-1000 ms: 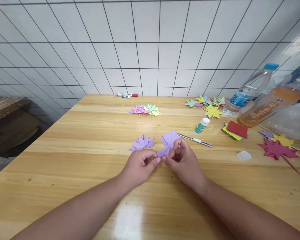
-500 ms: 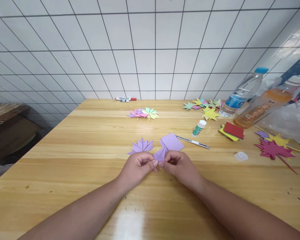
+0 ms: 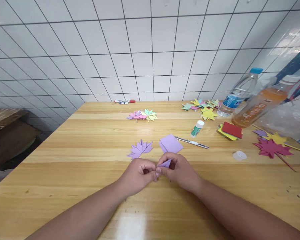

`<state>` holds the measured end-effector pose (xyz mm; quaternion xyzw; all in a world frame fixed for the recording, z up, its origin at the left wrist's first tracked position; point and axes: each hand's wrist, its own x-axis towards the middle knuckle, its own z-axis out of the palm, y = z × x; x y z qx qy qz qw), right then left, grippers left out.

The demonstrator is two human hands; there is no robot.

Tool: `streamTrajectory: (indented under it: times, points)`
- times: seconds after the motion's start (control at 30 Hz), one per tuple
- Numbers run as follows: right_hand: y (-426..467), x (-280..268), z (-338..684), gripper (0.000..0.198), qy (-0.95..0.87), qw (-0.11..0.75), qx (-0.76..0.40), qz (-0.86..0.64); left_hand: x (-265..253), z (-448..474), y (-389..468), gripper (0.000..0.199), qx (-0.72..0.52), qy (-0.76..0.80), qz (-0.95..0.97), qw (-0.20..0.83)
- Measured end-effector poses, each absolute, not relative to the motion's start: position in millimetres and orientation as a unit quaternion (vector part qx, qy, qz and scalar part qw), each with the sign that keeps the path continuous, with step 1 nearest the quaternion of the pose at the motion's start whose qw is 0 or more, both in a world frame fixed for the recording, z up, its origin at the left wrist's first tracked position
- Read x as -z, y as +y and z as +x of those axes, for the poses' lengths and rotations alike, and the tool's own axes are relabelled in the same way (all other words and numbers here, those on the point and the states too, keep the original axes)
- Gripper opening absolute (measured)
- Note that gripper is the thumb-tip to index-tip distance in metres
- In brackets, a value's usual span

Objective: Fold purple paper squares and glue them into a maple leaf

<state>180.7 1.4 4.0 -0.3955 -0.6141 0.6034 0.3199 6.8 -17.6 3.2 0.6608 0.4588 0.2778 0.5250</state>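
Note:
A small folded piece of purple paper point(image 3: 165, 163) is pinched between my two hands, just above the table. My left hand point(image 3: 141, 175) closes its thumb and fingers at the paper's left end. My right hand point(image 3: 178, 171) grips it from the right, hiding part of it. Beyond my left hand lies a purple paper leaf point(image 3: 140, 149) made of folded points. Past my right hand rest square purple sheets point(image 3: 172, 143), with a utility knife point(image 3: 193, 142) beside them.
A glue stick point(image 3: 197, 129) stands right of centre, its white cap point(image 3: 239, 155) apart. Red and yellow paper squares point(image 3: 231, 130), a crimson paper leaf point(image 3: 272, 148), a water bottle point(image 3: 233, 100) and an orange drink bottle point(image 3: 262, 103) are rightward. More paper leaves point(image 3: 142, 115) and markers point(image 3: 125, 101) lie farther back.
Both hands have drawn slightly nearer to me with the purple paper. The piece has turned and now shows as a narrower point, mostly within my right hand's fingers.

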Motion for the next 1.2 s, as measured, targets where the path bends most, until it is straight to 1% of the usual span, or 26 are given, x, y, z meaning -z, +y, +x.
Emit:
streamTrajectory:
  times: [0.1,0.2,0.3,0.4,0.47,0.53,0.7,0.83,0.93,1.07,1.2]
  points:
    - [0.2,-5.7,180.2,0.011,-0.602,0.318,-0.614,-0.399,-0.3,7.6,-19.3,0.027,-0.263,0.458,0.685,0.502]
    - [-1.3,-7.9,179.0,0.015,-0.606,0.311,-0.594,-0.428,1.2,8.0,-20.2,0.028,-0.252,0.449,0.710,0.480]
    - [0.3,-7.8,179.1,0.017,-0.615,0.297,-0.577,-0.448,1.6,8.4,-19.5,0.028,-0.253,0.449,0.710,0.480]
    - [5.6,-6.3,180.9,0.013,-0.622,0.311,-0.584,-0.418,0.1,8.0,-16.5,0.027,-0.283,0.467,0.681,0.488]
    - [9.1,-5.2,181.8,0.024,-0.610,0.341,-0.608,-0.377,-2.3,7.6,-14.0,0.027,-0.322,0.481,0.653,0.488]
    - [10.9,-3.6,181.6,0.026,-0.600,0.345,-0.627,-0.357,-4.9,7.3,-12.4,0.026,-0.352,0.492,0.631,0.486]
    - [10.1,2.5,178.9,0.023,-0.613,0.336,-0.580,-0.418,-4.7,8.2,-13.9,0.026,-0.344,0.514,0.645,0.449]
    - [10.5,5.6,179.3,0.023,-0.613,0.335,-0.576,-0.425,-0.6,8.3,-15.6,0.025,-0.328,0.520,0.668,0.418]
    - [10.9,6.6,179.1,0.022,-0.620,0.328,-0.578,-0.418,-1.2,7.3,-15.2,0.017,-0.338,0.513,0.679,0.402]
    - [9.8,7.1,178.2,0.019,-0.667,0.316,-0.531,-0.416,-5.0,4.9,-13.7,0.013,-0.375,0.517,0.659,0.398]
    - [8.0,6.5,178.8,0.018,-0.701,0.311,-0.505,-0.397,-5.7,2.8,-11.3,0.016,-0.386,0.513,0.635,0.429]
